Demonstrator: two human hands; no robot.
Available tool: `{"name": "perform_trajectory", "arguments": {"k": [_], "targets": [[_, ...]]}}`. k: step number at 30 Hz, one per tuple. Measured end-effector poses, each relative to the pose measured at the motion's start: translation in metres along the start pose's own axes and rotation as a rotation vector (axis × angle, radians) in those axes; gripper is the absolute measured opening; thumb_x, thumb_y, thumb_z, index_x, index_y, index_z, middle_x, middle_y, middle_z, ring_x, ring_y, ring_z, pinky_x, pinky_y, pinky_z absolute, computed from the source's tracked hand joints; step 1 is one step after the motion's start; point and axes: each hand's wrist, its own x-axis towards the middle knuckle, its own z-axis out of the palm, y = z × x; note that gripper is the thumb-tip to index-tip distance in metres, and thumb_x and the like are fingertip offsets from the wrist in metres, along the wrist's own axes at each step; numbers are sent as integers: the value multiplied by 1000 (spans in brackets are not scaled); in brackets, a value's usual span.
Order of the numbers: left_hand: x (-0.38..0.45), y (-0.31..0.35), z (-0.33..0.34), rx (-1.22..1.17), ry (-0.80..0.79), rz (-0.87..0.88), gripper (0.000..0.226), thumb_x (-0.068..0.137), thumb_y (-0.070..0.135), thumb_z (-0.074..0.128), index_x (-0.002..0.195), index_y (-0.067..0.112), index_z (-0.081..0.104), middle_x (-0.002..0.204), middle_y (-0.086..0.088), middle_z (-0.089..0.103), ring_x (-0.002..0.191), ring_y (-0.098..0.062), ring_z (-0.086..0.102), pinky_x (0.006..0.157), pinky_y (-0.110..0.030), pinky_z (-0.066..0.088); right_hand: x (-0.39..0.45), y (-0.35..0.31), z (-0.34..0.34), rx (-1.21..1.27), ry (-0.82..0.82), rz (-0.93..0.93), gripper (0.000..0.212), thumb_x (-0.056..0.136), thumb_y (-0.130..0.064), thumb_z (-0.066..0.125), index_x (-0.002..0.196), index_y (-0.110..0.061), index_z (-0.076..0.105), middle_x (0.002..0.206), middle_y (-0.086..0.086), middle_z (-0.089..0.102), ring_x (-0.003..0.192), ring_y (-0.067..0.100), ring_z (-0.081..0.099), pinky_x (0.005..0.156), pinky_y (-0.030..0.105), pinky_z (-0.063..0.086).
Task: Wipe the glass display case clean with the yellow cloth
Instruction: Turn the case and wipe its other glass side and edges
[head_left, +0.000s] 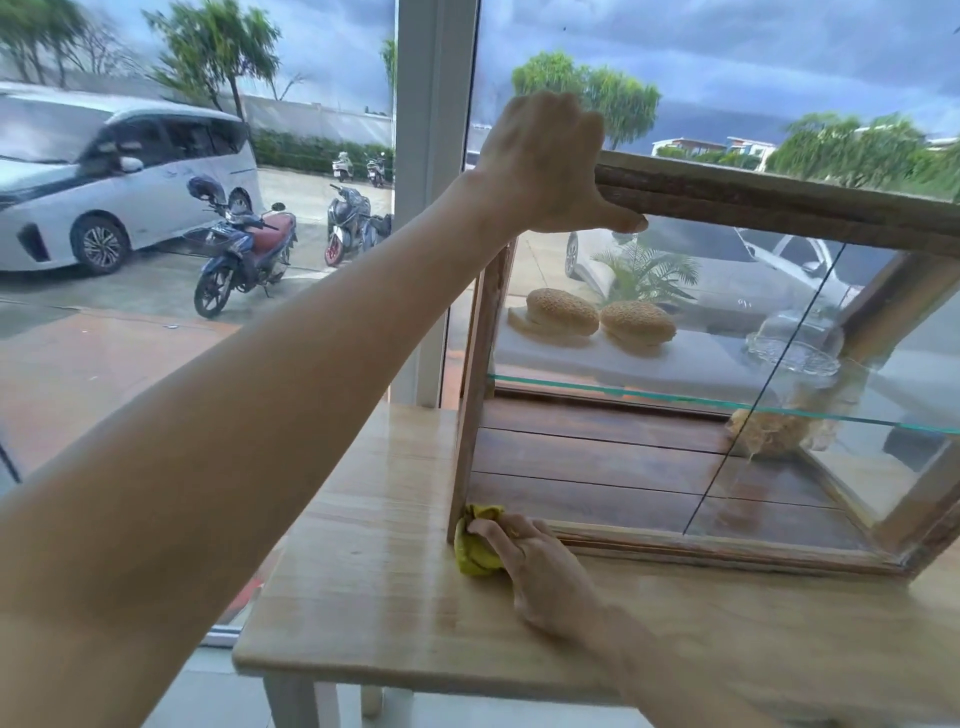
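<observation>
Wooden table (363, 597), right hand (540, 566) grip bunching yellow cloth (475, 545), case (779, 202) corner

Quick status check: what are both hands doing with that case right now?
Left hand gripping the display case top frame. Right hand pressing the yellow cloth at its lower left corner. Nothing in the way.

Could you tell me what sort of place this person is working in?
Probably a small bakery or café shopfront. A glass display case holding sesame buns stands on a wooden table beside a large window facing a parking area with a car and motorbikes.
</observation>
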Motion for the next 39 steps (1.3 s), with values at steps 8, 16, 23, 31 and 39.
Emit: {"name": "perform_trajectory", "arguments": {"k": [8,16,23,31,39], "targets": [[0,0,0,25,-29,-40,75,61,88,48,60,14,37,54,5,34,65,-18,45,69,-27,37,4,19,17,-106,29,-135,74,75,-1,59,141,-21,30,136,4,52,130,20,41,114,27,19],[2,-3,4,40,-38,-81,93,56,91,46,90,7,65,56,7,36,62,-17,45,68,-28,35,-3,22,17,-154,115,-182,56,76,-16,27,126,-18,53,119,-6,65,111,12,58,95,23,46],[1,-2,4,40,-28,-121,103,49,96,39,95,8,69,68,-2,58,66,-18,52,72,-29,41,-49,66,6,-168,93,-91,92,40,-13,77,128,-24,52,116,-7,64,108,9,60,94,20,45],[-3,3,-2,53,-53,-143,105,49,95,39,95,6,68,65,-1,55,66,-17,51,68,-27,39,-93,104,-3,-242,110,1,102,24,-7,79,122,-26,57,110,-8,67,105,8,53,94,21,34],[-4,6,-2,43,-39,-141,116,44,102,29,98,7,69,72,-7,68,66,-22,62,70,-31,52,-126,127,-11,-253,122,91,101,26,-3,82,121,-26,56,111,-6,68,100,11,65,89,20,44]]}}
